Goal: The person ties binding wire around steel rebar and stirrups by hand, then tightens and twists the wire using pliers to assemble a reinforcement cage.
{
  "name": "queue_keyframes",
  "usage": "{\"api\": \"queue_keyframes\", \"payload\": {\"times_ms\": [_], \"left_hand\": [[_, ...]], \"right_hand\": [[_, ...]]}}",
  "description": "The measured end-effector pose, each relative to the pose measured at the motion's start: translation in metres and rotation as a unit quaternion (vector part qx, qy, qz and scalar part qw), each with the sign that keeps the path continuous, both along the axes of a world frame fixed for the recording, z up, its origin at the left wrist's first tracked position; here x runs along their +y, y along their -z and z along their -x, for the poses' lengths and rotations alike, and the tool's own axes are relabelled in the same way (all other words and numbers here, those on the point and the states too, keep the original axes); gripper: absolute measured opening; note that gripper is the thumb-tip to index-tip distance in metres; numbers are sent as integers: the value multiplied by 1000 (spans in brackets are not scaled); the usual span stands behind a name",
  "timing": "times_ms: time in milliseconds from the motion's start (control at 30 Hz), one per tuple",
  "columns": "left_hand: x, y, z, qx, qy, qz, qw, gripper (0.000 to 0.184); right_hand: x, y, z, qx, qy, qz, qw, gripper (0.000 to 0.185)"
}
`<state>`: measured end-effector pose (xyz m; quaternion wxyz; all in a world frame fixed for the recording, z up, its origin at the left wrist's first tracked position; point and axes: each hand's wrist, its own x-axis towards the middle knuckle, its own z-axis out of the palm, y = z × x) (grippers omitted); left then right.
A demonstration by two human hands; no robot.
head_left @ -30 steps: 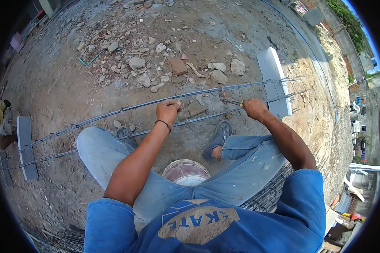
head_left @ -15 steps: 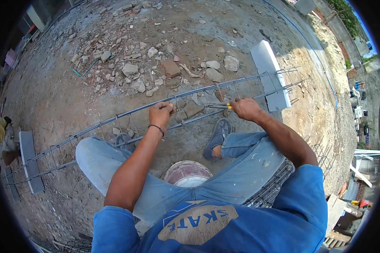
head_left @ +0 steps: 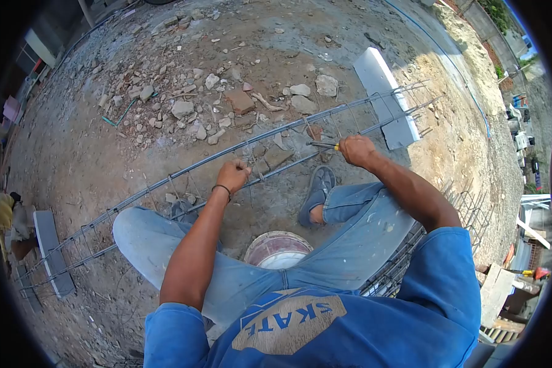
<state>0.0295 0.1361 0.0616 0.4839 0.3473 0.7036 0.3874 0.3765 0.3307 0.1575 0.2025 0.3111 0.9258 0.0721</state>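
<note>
A long rebar cage (head_left: 196, 165) of steel bars and thin stirrups stretches across in front of my knees. My right hand (head_left: 357, 151) is closed around the yellow-ended handles of a pair of pincers (head_left: 322, 145), whose jaws point left over the cage between its two near bars. My left hand (head_left: 233, 176) is beside a stirrup near the lower bar, fingers pinched together. Whatever lies in that pinch is too small to make out. A dark band circles the left wrist.
White blocks prop the cage at the right (head_left: 386, 101) and left (head_left: 50, 251). An upturned bucket (head_left: 279, 248) sits between my legs. Broken stones and a brick piece (head_left: 239, 102) lie beyond the cage. More rebar (head_left: 398, 260) is by my right thigh. Another person (head_left: 9, 224) is at far left.
My left hand has drawn back from the upper bar toward the lower one. The pincers have turned slightly in my right hand. The whole view has shifted a little.
</note>
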Motion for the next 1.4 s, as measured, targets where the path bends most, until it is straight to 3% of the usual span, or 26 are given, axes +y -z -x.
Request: {"api": "queue_keyframes", "payload": {"times_ms": [33,67,133,300,400,467,500,567,600,700,833,933,1033,1233,1333,1400], "left_hand": [[-5,0,-1,128,125,21,984,11],[-10,1,-4,130,124,20,984,11],[-20,4,-13,179,328,39,927,12],[-20,23,-21,263,336,11,904,13],[-18,11,-28,283,325,43,902,15],[-15,5,-30,293,317,60,900,15],[-13,3,-30,292,310,68,902,16],[-17,4,-35,293,310,74,901,16],[-15,5,-33,277,290,82,912,17],[-9,5,-34,255,266,88,926,18],[-8,0,-32,247,254,100,930,18],[-9,-9,-35,259,243,113,928,18],[-7,-2,-33,255,247,114,928,18],[-7,11,-31,249,239,97,934,20],[-9,15,-31,244,223,90,940,19],[-7,15,-28,243,227,89,939,19]], "right_hand": [[-2,3,1,-1,6,6,1000,24],[-3,6,1,-3,13,12,1000,25],[-5,6,-1,2,23,7,1000,25],[-22,10,0,15,-17,-39,999,25],[-51,-22,28,72,10,27,997,24],[-56,-21,30,158,-156,-2,975,23],[-46,-15,25,160,-151,-1,975,23],[-18,10,5,15,-8,9,1000,21],[-11,22,-8,67,11,-29,997,20],[-13,28,-11,71,-12,-64,995,20],[-14,25,-6,74,-28,-60,995,20],[-29,-4,11,65,22,0,998,21],[-30,-10,21,164,-30,-6,986,21],[7,18,-4,104,32,21,994,23],[-10,7,17,142,105,73,982,29],[-11,8,34,258,206,118,936,38]]}}
